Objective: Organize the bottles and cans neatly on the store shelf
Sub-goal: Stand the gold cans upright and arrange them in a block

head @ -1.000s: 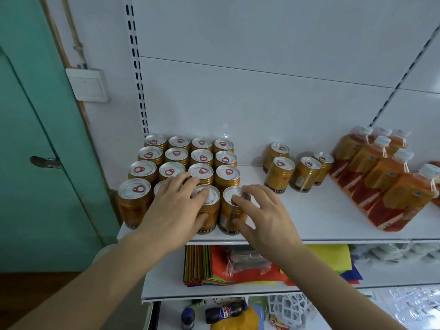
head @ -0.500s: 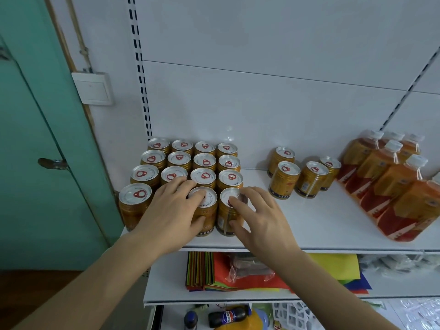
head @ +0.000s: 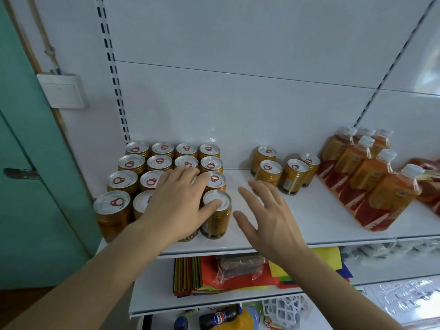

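Observation:
Gold cans with silver lids and red pull rings stand in a tight block (head: pixel 164 163) at the left end of the white shelf (head: pixel 309 210). My left hand (head: pixel 177 203) lies flat over the front cans, its thumb on the lid of the front right can (head: pixel 216 214). My right hand (head: pixel 269 215) hovers just right of that can, fingers spread, touching nothing. Several loose gold cans (head: pixel 284 171) stand further right near the back. Orange juice bottles (head: pixel 371 179) with white caps lean in rows at the right end.
A lower shelf holds coloured paper sheets (head: pixel 214 277) and a wrapped packet (head: pixel 238 265). Below that lies a dark cola bottle (head: pixel 219 316) beside a white basket (head: pixel 283 310). A green door (head: pixel 28 186) and a wall switch (head: pixel 63 90) are at the left.
My right hand has let go of the front right can and drawn away to the right with its fingers spread. My left hand stays on the front cans.

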